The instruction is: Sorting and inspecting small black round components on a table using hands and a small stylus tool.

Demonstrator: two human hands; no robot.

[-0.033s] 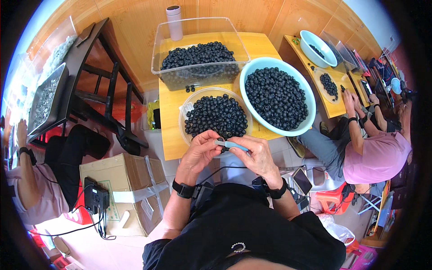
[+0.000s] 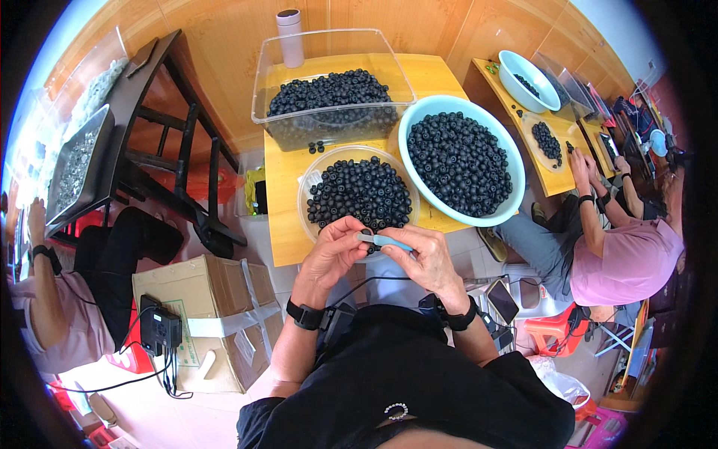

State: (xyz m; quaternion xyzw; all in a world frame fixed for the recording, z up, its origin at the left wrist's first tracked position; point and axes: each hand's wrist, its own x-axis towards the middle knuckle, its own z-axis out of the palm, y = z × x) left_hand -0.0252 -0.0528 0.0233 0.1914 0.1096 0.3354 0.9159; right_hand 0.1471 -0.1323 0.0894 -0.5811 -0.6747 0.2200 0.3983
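Observation:
My right hand point(image 2: 426, 254) is closed around a small tool point(image 2: 393, 243) with a light blue handle and a pale, flat tip. Its tip meets the pinched fingers of my left hand point(image 2: 334, 251), where a small black bead-like piece point(image 2: 366, 232) shows, partly hidden by the fingertips. Both hands are over the near rim of a round clear tray point(image 2: 303, 206), which holds many black round pieces point(image 2: 359, 191) with holes. Right of the tray, a light blue basin point(image 2: 516, 179) is full of the same pieces. Behind it, a clear plastic bin point(image 2: 336, 133) holds more.
A lilac bottle point(image 2: 290, 41) stands behind the bin on the yellow table point(image 2: 284, 232). A taped cardboard box point(image 2: 217, 322) is on the floor at left. One person point(image 2: 52, 307) sits at left; another point(image 2: 624, 258) works at right, by a second yellow table point(image 2: 490, 97).

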